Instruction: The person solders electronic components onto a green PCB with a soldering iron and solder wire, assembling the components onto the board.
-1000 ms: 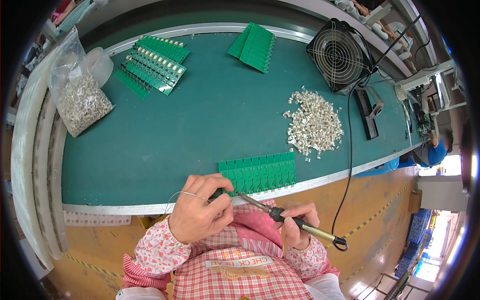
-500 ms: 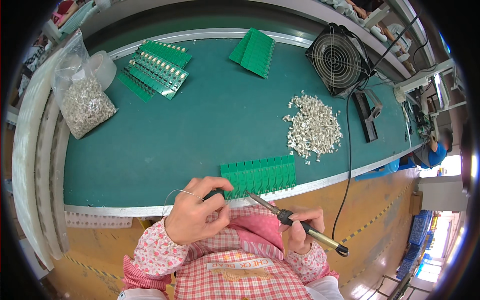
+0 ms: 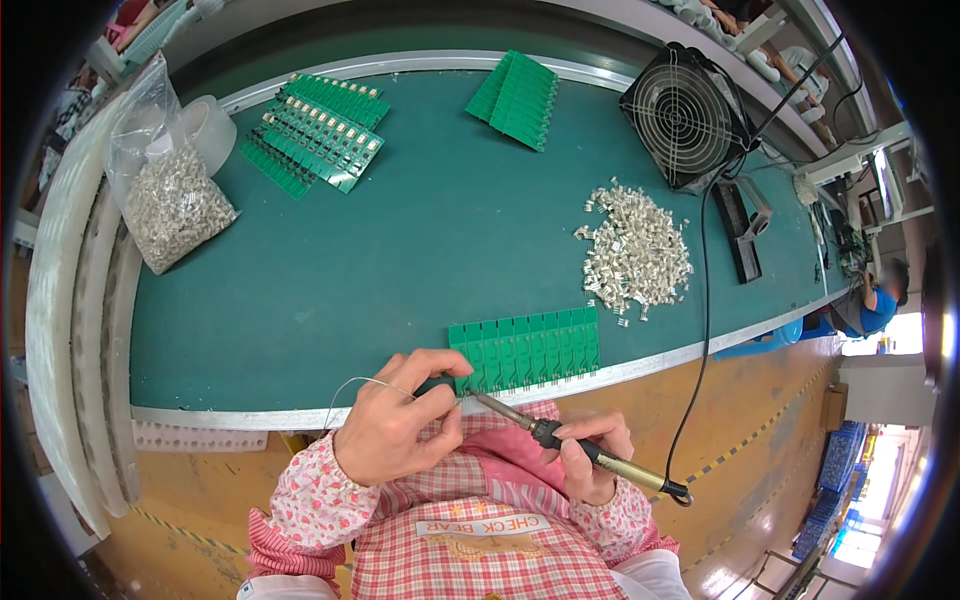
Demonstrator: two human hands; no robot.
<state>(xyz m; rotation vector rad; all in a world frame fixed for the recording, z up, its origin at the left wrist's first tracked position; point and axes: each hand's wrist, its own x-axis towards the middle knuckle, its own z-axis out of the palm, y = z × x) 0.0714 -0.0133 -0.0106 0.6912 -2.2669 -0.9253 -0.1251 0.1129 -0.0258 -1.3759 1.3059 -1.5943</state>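
Observation:
A green circuit board panel point(image 3: 532, 345) lies at the bench's front edge. My left hand point(image 3: 400, 420) is closed at the board's left end, fingers on thin solder wire point(image 3: 352, 380) and a small dark object I cannot make out. My right hand point(image 3: 590, 460) grips a soldering iron point(image 3: 625, 468); its tip reaches the board's lower left edge, beside my left fingertips. A pile of small white connectors point(image 3: 632, 248) lies beyond the board's right end.
A bag of connectors point(image 3: 170, 205), a tape roll point(image 3: 215, 135), populated boards point(image 3: 315, 135) and bare boards point(image 3: 510, 100) lie farther back. At right are a fan point(image 3: 680, 115), a black holder point(image 3: 738, 235), a cable point(image 3: 705, 290) and a person in blue point(image 3: 878, 310).
The board, both hands and the iron appear slightly shifted, along with the whole view. The iron's tip moved a little right along the board, then back left. Both grips look unchanged.

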